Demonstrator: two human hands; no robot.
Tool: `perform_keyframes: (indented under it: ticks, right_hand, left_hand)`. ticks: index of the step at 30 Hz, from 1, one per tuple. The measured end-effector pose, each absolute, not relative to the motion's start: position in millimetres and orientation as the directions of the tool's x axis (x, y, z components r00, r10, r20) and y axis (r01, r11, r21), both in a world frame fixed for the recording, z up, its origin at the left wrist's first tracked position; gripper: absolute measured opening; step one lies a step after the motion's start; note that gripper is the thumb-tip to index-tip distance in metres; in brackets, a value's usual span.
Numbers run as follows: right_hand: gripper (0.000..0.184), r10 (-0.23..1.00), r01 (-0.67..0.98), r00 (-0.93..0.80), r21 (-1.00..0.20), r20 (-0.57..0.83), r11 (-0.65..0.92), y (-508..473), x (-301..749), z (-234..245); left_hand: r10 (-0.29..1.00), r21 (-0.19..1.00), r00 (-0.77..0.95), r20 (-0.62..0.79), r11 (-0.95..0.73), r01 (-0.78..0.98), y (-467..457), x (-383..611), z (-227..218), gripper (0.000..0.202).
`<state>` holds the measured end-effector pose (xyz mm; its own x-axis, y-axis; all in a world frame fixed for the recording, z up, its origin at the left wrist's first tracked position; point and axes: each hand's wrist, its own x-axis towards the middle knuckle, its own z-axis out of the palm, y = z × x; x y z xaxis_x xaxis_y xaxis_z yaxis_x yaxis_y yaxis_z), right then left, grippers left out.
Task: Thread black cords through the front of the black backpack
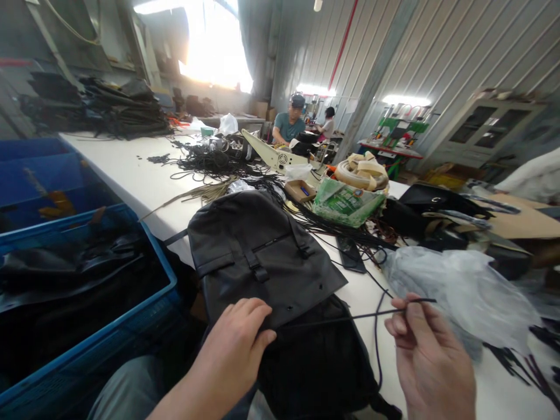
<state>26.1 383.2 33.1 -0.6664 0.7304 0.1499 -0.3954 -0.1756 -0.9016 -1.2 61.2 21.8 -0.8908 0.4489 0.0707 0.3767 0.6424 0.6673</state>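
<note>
A black backpack (280, 262) with a strap and buckle on its front lies before me on the white table. My left hand (238, 335) is closed at the near edge of its flap, thumb and fingers curled on the material; the fingertips are partly hidden. In my right hand (431, 350), a thin black cord (367, 315) is pinched between thumb and fingers, its free end sticking out to the right. From there the cord runs taut leftward across the backpack to near my left hand. More cord hangs in a loop beside the backpack.
At left stands a blue crate (161, 256) with black material inside. A dark phone (350, 254), a green bag (345, 201) with webbing rolls, a small cardboard box (300, 191) and clear plastic (455, 286) lie rightward. Black cords (219, 157) heap behind. Two people sit farther back.
</note>
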Motion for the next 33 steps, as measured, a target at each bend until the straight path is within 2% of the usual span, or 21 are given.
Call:
perform_keyframes:
  ticks: [5, 8, 11, 15, 19, 22, 26, 29, 33]
  right_hand:
    - [0.044, 0.733, -0.349, -0.660, -0.932, 0.166, -0.103, 379.7, 39.5, 26.1]
    - [0.042, 0.720, -0.310, -0.677, -0.946, 0.155, -0.089, 376.1, 44.3, 23.5]
    - [0.039, 0.698, -0.285, -0.698, -0.957, 0.162, -0.063, 371.9, 45.4, 20.8]
    - [0.036, 0.684, -0.270, -0.708, -0.962, 0.175, -0.034, 365.2, 47.7, 13.4]
    - [0.039, 0.551, -0.090, -0.811, -0.973, 0.196, 0.213, 355.2, 51.9, 5.2]
    - [0.037, 0.369, -0.035, -0.909, -0.918, 0.193, 0.395, 341.5, 51.0, 1.4]
    - [0.026, 0.164, -0.094, -0.959, -0.804, 0.232, 0.587, 315.4, 43.3, -7.3]
    - [0.024, 0.125, -0.084, -0.969, -0.757, 0.215, 0.648, 296.3, 35.3, -15.6]
    - [0.021, 0.178, -0.041, -0.958, -0.723, 0.224, 0.690, 280.1, 25.4, -18.8]
  left_hand:
    - [0.565, 0.416, -0.825, 0.020, 0.746, 0.521, 89.2, -15.8, 34.2, 0.021]
    - [0.625, 0.267, -0.781, -0.008, 0.754, 0.601, 100.8, -15.9, 29.6, 0.024]
    - [0.694, 0.100, -0.720, 0.036, 0.714, 0.693, 109.4, -12.1, 20.5, 0.031]
    - [0.701, 0.035, -0.706, 0.098, 0.707, 0.707, 114.4, -10.1, 8.4, 0.032]
    - [0.705, -0.022, -0.698, 0.128, 0.706, 0.708, 113.0, -14.2, -2.8, 0.030]
    - [0.701, 0.013, -0.696, 0.156, 0.703, 0.711, 110.6, -18.8, -5.5, 0.026]
    - [0.637, 0.230, -0.749, 0.184, 0.713, 0.663, 108.4, -23.9, -0.5, 0.027]
    - [0.585, 0.361, -0.775, 0.237, 0.688, 0.630, 105.5, -26.3, -1.7, 0.032]
    - [0.505, 0.490, -0.797, 0.332, 0.629, 0.603, 96.8, -30.9, -10.8, 0.030]
